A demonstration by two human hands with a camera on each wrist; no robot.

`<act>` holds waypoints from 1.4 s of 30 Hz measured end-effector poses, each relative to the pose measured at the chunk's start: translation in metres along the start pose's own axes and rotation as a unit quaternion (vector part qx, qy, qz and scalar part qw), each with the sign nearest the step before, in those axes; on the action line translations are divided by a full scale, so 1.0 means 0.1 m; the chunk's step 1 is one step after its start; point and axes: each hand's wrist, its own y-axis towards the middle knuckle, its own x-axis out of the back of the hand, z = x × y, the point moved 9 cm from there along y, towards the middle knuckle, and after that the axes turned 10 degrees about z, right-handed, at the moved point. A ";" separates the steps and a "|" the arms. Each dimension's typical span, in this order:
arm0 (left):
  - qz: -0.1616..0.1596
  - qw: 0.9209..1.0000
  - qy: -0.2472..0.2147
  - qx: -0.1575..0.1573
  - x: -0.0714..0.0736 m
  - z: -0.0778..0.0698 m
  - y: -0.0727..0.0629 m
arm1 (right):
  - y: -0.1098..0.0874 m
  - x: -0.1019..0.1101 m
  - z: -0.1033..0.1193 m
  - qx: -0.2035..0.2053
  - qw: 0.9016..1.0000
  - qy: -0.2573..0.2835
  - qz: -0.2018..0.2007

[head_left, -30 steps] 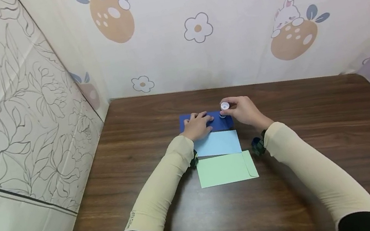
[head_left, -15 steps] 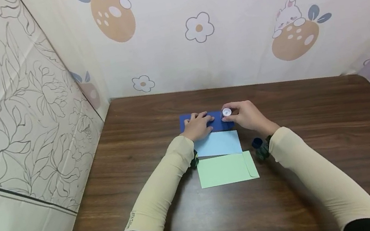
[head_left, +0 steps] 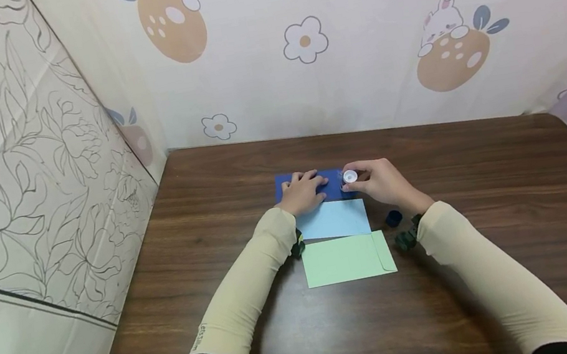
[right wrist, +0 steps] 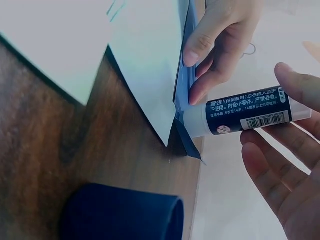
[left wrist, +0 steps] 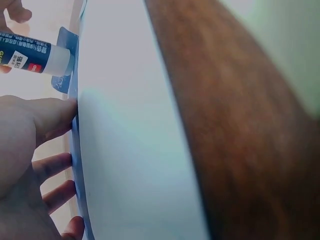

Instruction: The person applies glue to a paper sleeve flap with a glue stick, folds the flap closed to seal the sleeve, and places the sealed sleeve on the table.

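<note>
On the dark blue envelope [head_left: 336, 192] my left hand [head_left: 302, 194] rests with its fingers spread, pressing it to the table. Between thumb and fingers, my right hand [head_left: 382, 180] grips a glue stick [head_left: 350, 176] by its white base end. In the right wrist view the uncapped end of the glue stick [right wrist: 250, 111] meets the envelope's flap [right wrist: 186, 137] at the right edge. The left wrist view also has the glue stick [left wrist: 30, 55] against the flap. Its dark blue cap [head_left: 393, 219] stands on the table below my right wrist.
A light blue envelope [head_left: 335, 220] lies just in front of the dark blue one. Nearer to me is a light green envelope [head_left: 340, 260] with its flap at the right. The brown wooden table [head_left: 512, 181] backs onto a patterned wall covering [head_left: 253, 68].
My right hand has brought the glue stick toward me along the right end of the dark blue envelope. The cap shows more fully as my wrist shifts right. My left hand stays put.
</note>
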 end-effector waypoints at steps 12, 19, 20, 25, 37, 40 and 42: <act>-0.003 1.000 -0.006 -0.006 0.00 0.00 -0.01 | -0.07 0.01 -0.09 -0.011 0.999 0.034 -0.017; -0.004 1.000 -0.012 -0.008 0.01 0.00 -0.02 | -0.09 0.02 -0.04 -0.002 0.999 0.036 -0.018; -0.003 1.000 -0.011 -0.007 0.01 0.00 -0.02 | -0.10 0.02 -0.05 -0.002 0.999 0.036 -0.019; -0.001 1.000 -0.008 -0.004 0.01 0.00 -0.02 | -0.12 0.03 -0.06 -0.005 0.999 0.048 -0.018; 0.006 1.000 -0.011 -0.001 -0.01 0.00 -0.01 | -0.20 0.09 -0.05 0.003 0.997 0.067 -0.030; 0.006 1.000 -0.013 0.000 0.00 0.00 -0.02 | -0.20 0.09 -0.05 0.005 0.997 0.070 -0.029; 0.006 1.000 -0.013 0.001 0.00 -0.01 -0.03 | -0.20 0.09 -0.06 0.003 0.997 0.072 -0.028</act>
